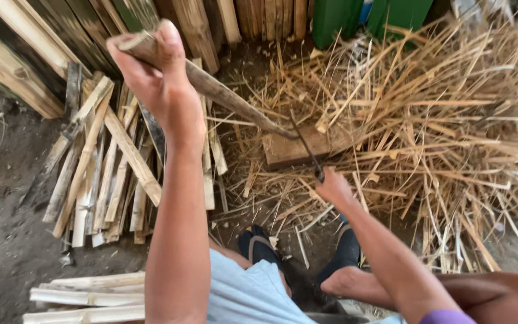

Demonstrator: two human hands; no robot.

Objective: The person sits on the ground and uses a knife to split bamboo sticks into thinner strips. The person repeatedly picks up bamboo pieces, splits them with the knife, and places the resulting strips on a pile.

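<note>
Wooden stick (223, 96) raised in left hand (151, 66), fingers wrapped tight round its upper end, far end slanting down toward wood block (289, 147). Right hand (333, 187) just beside block, fingers pinched on thin dark blade (307, 147) standing over it. Block sits on dirt floor (7, 228). Straw-like splinter heap (439, 120) to right. Split slats (103, 174) piled left. Dark sandals (259, 246) below.

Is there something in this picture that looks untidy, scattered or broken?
Yes. Thin split strips lie in a loose tangled heap around the wooden block, some across it. The flat slats on the left lie fanned out, not stacked evenly.
</note>
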